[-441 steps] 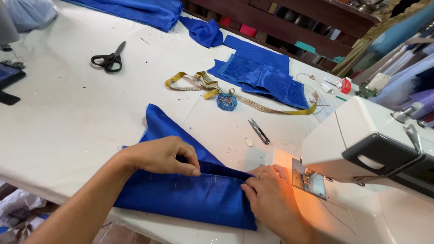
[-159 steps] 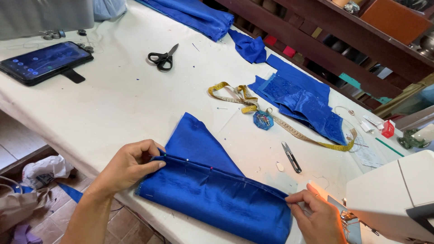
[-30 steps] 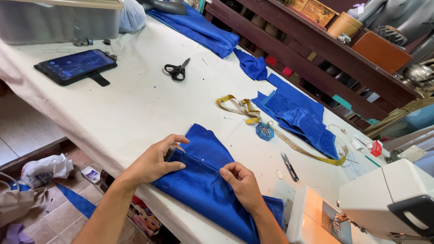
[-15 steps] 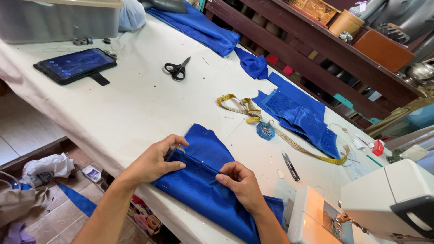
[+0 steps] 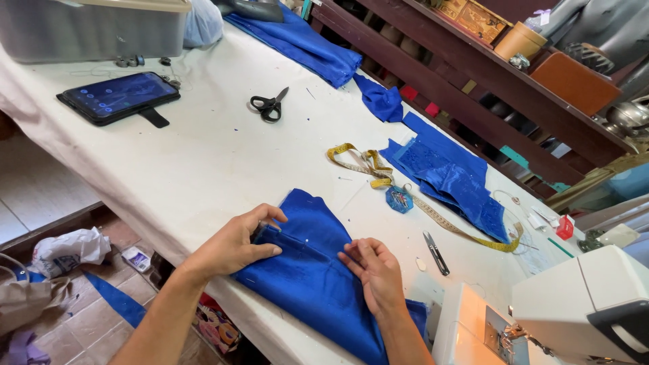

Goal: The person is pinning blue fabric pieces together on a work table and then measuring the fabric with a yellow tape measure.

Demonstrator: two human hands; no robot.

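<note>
A blue cloth [image 5: 307, 270] is laid flat at the near edge of the white table [image 5: 203, 162], slightly right of centre. A fold along the cloth's upper part is pinched by the left hand [image 5: 236, 243], with the thumb above and the fingers curled over the fold at its left end. The right hand [image 5: 378, 270] is pressed palm-down on the cloth to the right of the left hand, fingers extended and close together toward the fold; nothing is gripped by it.

Black scissors [image 5: 269, 106] are placed farther back on the table, well apart from the hands. A tablet [image 5: 120, 96] in a dark case is positioned at the far left. A yellow tape measure [image 5: 378, 172] is spread to the right of centre, and a small blue hexagonal pin holder [image 5: 399, 199] is set touching it. Thread snips [image 5: 436, 252] are located just right of the right hand. More blue fabric [image 5: 446, 179] is piled at the far right of the table, and a further length [image 5: 297, 40] lies at the far edge. A white sewing machine [image 5: 574, 311] is mounted at the near right corner.
</note>
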